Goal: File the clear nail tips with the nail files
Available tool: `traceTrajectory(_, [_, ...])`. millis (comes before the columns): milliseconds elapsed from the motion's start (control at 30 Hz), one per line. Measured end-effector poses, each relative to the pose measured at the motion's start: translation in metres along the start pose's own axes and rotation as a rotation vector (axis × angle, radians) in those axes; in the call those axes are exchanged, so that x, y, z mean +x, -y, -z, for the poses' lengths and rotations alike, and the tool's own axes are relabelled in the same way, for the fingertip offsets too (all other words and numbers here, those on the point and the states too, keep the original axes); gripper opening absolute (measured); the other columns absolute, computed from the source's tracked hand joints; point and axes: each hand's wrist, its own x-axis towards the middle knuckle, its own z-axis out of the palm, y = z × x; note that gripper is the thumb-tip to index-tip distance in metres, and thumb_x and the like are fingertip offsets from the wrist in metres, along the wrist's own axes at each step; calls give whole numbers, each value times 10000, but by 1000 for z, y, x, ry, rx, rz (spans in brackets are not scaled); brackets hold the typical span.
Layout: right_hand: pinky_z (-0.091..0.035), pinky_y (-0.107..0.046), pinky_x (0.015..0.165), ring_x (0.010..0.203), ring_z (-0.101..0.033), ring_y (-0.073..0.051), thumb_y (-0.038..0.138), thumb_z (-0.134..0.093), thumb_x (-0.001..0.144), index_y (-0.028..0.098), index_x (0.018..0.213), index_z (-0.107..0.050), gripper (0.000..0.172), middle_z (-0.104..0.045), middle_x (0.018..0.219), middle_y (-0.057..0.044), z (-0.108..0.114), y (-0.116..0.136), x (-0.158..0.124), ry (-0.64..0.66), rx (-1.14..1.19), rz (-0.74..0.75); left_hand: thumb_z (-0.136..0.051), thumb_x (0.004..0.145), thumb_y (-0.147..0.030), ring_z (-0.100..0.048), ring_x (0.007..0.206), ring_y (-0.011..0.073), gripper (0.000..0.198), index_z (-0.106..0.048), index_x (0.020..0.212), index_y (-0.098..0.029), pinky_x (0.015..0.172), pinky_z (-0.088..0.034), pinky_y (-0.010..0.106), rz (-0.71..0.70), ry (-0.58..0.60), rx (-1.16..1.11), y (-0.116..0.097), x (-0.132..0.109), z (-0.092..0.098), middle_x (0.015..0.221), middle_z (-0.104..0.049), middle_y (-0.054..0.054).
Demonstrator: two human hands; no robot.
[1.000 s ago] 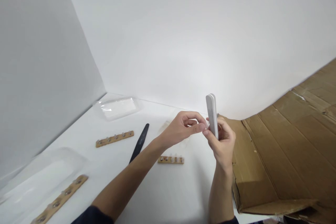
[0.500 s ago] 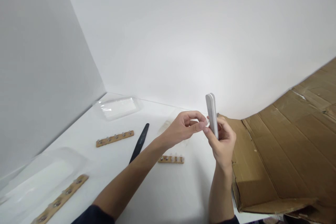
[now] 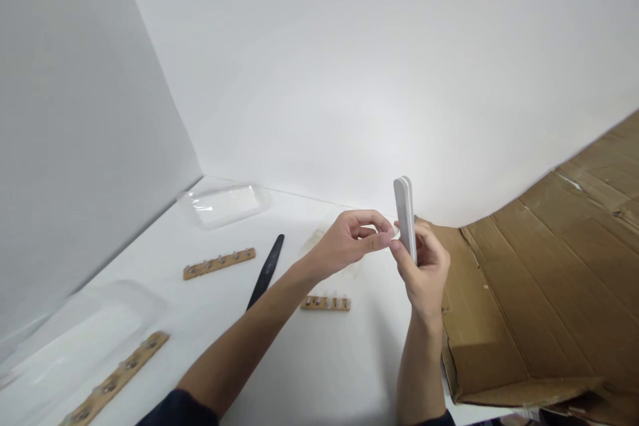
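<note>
My right hand [image 3: 425,273] grips a grey nail file [image 3: 405,213], held upright with its rounded end on top and a pale layer along its edge. My left hand [image 3: 352,239] is closed in a pinch on a small whitish, translucent piece [image 3: 396,234], seemingly a false nail tip, close against the file's left side. Fingers cover most of that piece. Below the hands lies a short wooden strip [image 3: 325,304] bearing several small clear tips. A black nail file [image 3: 267,269] rests on the table, its lower end hidden behind my left forearm.
Two more wooden strips with several tips lie left, one farther back [image 3: 219,264] and one near the front [image 3: 117,379]. Clear plastic packaging [image 3: 227,205] sits by the wall, with more plastic [image 3: 84,326] at left. Brown cardboard [image 3: 539,293] covers the right side.
The grey nail file has shifted very slightly to the right with my right hand. My left hand stays beside it, still pinching the small piece.
</note>
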Motion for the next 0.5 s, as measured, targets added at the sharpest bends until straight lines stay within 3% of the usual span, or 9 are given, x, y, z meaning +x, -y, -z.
traceTrajectory(100, [-387, -259, 517, 721, -577, -156, 327, -785, 917, 252, 1006, -789, 116, -637, 828, -17, 2, -1, 1, 0, 1, -8, -878, 799, -566, -255, 431, 32, 444, -734, 852, -150, 383, -182, 206, -21, -31, -14, 3, 2, 2, 513, -386, -98])
traceTrajectory(267, [-368, -258, 492, 697, -555, -152, 334, -805, 900, 262, 1018, -800, 139, -611, 810, -13, 4, -2, 1, 0, 7, -10, -863, 813, -589, -262, 435, 17, 464, -748, 824, -140, 384, -156, 215, -63, -80, -36, 9, 4, 6, 620, -495, -51])
traceTrajectory(500, [-372, -265, 487, 690, -541, -153, 321, -816, 888, 260, 952, -809, 89, -610, 813, -16, 4, -1, 0, 20, 3, 8, -859, 802, -621, -262, 434, 18, 515, -679, 739, -142, 395, -158, 219, -53, -103, -34, 14, 6, 5, 613, -483, -45])
